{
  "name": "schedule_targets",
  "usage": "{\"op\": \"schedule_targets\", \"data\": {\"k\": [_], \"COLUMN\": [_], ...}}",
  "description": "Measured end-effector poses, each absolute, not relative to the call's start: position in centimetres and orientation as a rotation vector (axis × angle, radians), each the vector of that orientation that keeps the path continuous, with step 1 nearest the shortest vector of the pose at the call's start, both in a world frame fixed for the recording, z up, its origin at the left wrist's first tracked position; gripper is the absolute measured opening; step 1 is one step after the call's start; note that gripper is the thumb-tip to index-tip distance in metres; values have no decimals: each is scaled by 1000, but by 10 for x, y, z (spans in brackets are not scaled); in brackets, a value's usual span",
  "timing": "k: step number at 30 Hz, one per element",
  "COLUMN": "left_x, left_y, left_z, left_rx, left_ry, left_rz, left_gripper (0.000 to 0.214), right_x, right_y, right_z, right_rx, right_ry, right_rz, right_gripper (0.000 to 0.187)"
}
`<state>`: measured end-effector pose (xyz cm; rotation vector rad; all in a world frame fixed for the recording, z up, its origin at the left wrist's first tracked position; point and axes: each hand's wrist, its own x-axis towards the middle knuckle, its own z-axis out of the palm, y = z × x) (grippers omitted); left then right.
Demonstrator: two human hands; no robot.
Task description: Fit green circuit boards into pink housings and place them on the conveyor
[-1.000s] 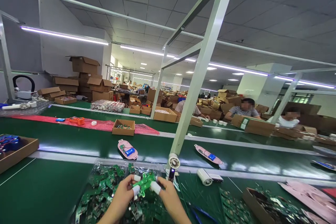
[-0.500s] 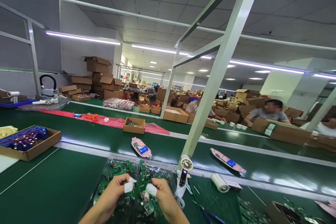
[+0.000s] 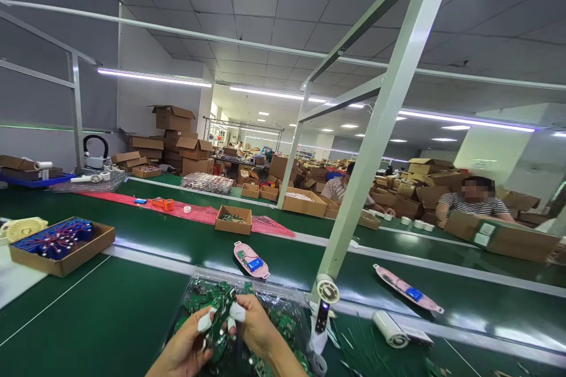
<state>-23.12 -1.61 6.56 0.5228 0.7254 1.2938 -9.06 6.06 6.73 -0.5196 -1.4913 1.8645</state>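
Observation:
Both of my hands hold a green circuit board [image 3: 220, 319] above a clear plastic tray [image 3: 194, 274] heaped with similar boards. My left hand [image 3: 188, 339] pinches the board from the left, and my right hand [image 3: 257, 324] grips its upper right side. White coverings wrap some fingertips on each hand. The board is tilted, and my fingers hide parts of it. Just beyond the tray lies a pink oval casing [image 3: 251, 260] with a blue battery and a small board in it.
A post with a small white fan [image 3: 328, 290] at its foot stands right of the tray. Another pink casing [image 3: 407, 288] and a white cylinder [image 3: 390, 328] lie further right. At left is a carton of blue batteries [image 3: 62, 241]. A person [image 3: 473, 197] sits across the benches.
The board in my hands has turned from nearly flat to a steeper tilt. My hands have come closer together, and the camera view has shifted slightly.

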Motion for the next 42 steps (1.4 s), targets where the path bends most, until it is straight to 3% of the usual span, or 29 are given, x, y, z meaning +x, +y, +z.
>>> {"op": "schedule_targets", "data": {"k": [4, 13, 20, 27, 35, 42], "left_x": [-234, -235, -258, -261, -239, -230], "left_y": [-16, -15, -2, -6, -19, -26], "left_z": [67, 42, 46, 49, 60, 48], "left_rx": [559, 558, 868, 966, 755, 663], "left_ry": [667, 916, 1251, 1356, 865, 745], "left_rz": [1292, 1364, 1575, 1673, 1369, 1344], "left_gripper": [37, 53, 29, 17, 43, 50], "right_x": [-95, -102, -101, -107, -102, -102], "right_y": [64, 63, 78, 68, 51, 46], "right_z": [67, 58, 48, 53, 71, 71], "right_rx": [-497, -623, -843, -866, -600, -488], "right_ry": [-1506, -1532, -1668, -1630, -1573, -1600], "right_rz": [1938, 1894, 1520, 1371, 1791, 1936], "right_gripper": [45, 51, 45, 46, 52, 55]}}
